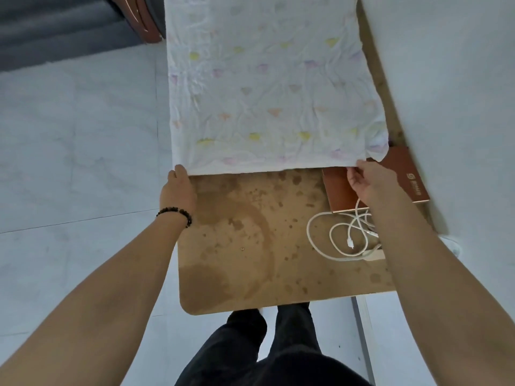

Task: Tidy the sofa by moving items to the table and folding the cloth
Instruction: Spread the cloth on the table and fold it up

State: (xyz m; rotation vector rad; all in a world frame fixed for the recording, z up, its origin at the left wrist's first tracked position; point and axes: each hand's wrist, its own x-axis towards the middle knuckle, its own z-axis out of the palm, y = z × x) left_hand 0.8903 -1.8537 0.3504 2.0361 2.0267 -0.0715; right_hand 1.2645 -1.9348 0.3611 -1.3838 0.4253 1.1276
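A white cloth (pixel 267 87) with pale pastel shapes lies spread flat over the far part of the stained brown table (pixel 242 260). My left hand (pixel 178 190) holds the cloth's near left corner at the table's left edge. My right hand (pixel 367 182) pinches the near right corner of the cloth, above a reddish-brown notebook (pixel 409 176). A coiled white charging cable (pixel 340 235) lies on the table below the notebook, partly hidden by my right forearm.
A white wall or panel (pixel 459 93) runs along the table's right side. Pale tiled floor (pixel 78 149) lies to the left. A dark grey sofa (pixel 55 29) and a reddish wooden piece (pixel 147 20) show at the top left. My legs stand at the table's near edge.
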